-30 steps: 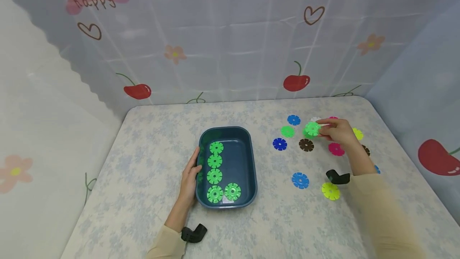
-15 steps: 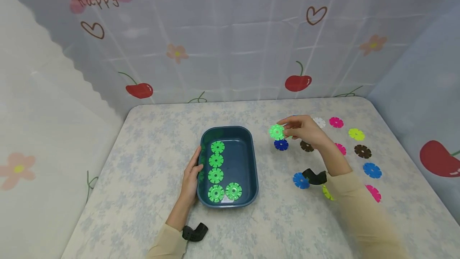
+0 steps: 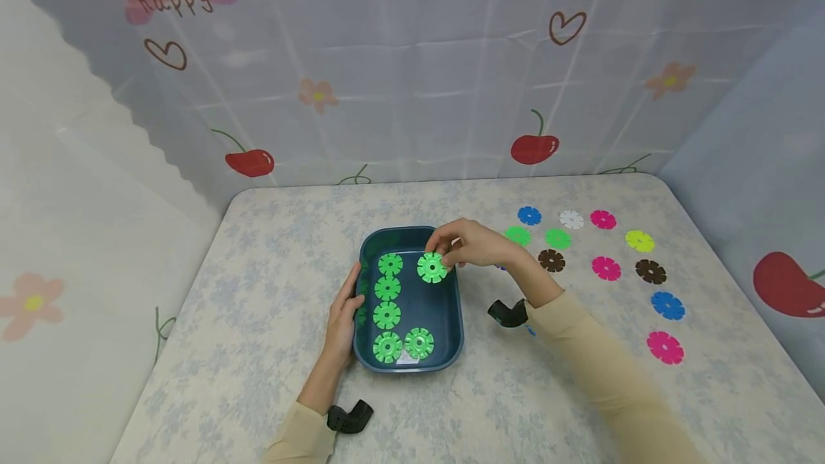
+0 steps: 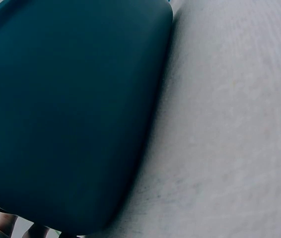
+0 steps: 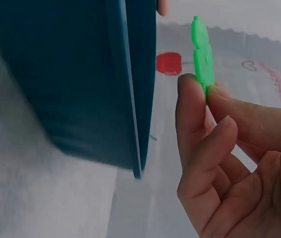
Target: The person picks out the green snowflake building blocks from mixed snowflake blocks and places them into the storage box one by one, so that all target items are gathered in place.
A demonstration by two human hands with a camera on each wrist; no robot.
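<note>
A bright green notched disc (image 3: 425, 269), like a flat plastic snowflake piece, is pinched between the thumb and fingers of my right hand (image 3: 475, 243). It is held over the upper right part of a dark blue tray (image 3: 428, 306). The right wrist view has the disc (image 5: 203, 54) edge-on, above the tray's rim (image 5: 128, 79). My left hand (image 3: 339, 321) grips the tray's left side, thumb at the rim. Several green discs (image 3: 387, 316) lie inside, in a column along the left, with one green disc (image 3: 420, 344) beside the lowest. The tray wall (image 4: 71, 109) fills much of the left wrist view.
Right of the tray lie several loose discs: green (image 3: 558, 238), brown (image 3: 651, 271), pink (image 3: 665, 347), blue (image 3: 668, 305), yellow (image 3: 640, 240) and white (image 3: 571, 219). My right forearm (image 3: 593, 364) covers some of that side. A printed curtain (image 3: 412, 92) hangs behind the table.
My right hand has carried the green disc leftward from the loose discs to above the tray. My left hand and the tray have stayed in place.
</note>
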